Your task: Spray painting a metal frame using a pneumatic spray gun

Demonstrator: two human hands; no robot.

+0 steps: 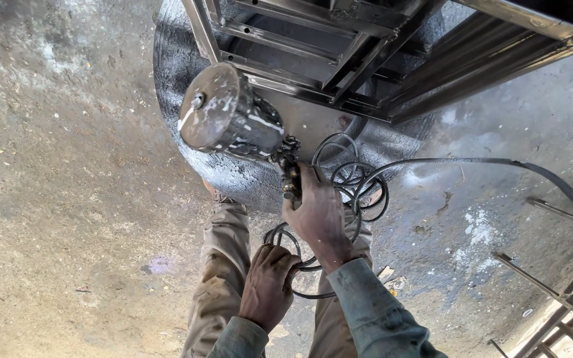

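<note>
Black paint spatters the grey metal cup of a spray gun [232, 114] that a person's right hand [319, 215] holds closed around the grip, the cup riding directly above the knuckles and tilted away from the body toward a dark steel frame of welded bars [339, 53]. The left hand [268, 285], lower and nearer the body, is closed around loops of thin black air hose [356, 182], which coil just beyond the right hand and trail off to its right across the paint-stained concrete floor [67, 199]. The work looks best served by a firm wrist, a nozzle kept square to the bars, and slack hose gathered clear of the wet metal, as the left hand seems to manage. The frame lies just past the cup, apart from it. Khaki trouser legs [223, 265] show beneath both hands.
</note>
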